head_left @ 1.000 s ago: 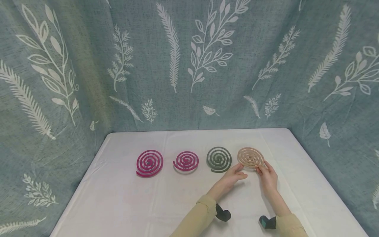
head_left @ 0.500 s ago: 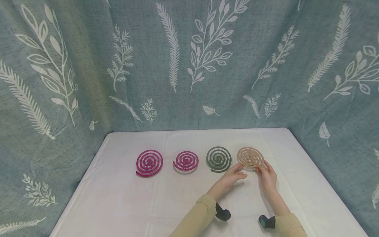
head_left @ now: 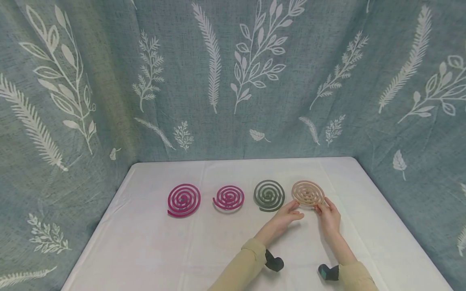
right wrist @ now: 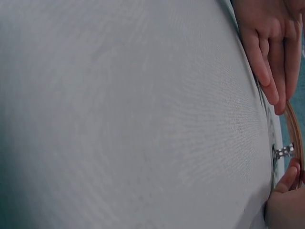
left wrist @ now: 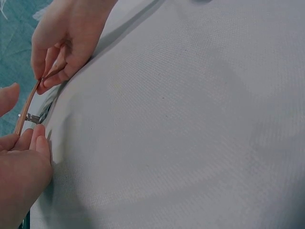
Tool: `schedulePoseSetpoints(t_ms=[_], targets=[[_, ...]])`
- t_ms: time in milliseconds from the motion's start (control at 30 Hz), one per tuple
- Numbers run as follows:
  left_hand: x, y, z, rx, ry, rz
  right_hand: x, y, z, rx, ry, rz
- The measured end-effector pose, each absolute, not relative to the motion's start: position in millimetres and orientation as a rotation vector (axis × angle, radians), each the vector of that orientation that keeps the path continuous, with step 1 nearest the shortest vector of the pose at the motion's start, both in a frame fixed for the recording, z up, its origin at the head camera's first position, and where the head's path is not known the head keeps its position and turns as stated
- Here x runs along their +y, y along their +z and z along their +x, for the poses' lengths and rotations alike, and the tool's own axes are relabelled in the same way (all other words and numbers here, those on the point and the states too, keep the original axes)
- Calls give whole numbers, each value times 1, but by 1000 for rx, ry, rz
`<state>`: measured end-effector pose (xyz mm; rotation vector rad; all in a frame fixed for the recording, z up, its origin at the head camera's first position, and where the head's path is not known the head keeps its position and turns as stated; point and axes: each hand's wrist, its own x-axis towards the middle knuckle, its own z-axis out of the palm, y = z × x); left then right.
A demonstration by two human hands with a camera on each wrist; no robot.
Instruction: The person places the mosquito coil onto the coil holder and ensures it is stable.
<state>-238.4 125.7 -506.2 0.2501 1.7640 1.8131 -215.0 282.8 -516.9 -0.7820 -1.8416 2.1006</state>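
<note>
A beige mosquito coil (head_left: 308, 193) is at the right end of a row of coils, raised off the white table at its near side. My left hand (head_left: 282, 221) holds its near left edge, with some fingers extended below it. At the near right edge, my right hand (head_left: 330, 218) pinches the coil between thumb and fingers. In the right wrist view, a small perforated metal piece (right wrist: 285, 151) shows under the coil (right wrist: 296, 131). The left wrist view shows the coil edge-on (left wrist: 28, 105) between both hands; the exact left thumb contact is unclear.
A dark green coil (head_left: 269, 196) lies just left of the beige one. Farther left are two magenta coils, a smaller one (head_left: 229, 198) and a larger one (head_left: 184, 201). Patterned blue-green cloth (head_left: 233, 133) hangs behind and beside the white table (head_left: 153, 250).
</note>
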Motion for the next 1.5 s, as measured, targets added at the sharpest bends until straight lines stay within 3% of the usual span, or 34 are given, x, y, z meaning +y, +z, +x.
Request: schedulePoseSetpoints(t_ms=[1500], targets=[[123,-502,-225,1913,1811,238,283,-516,-208,-1994,1959,-772]])
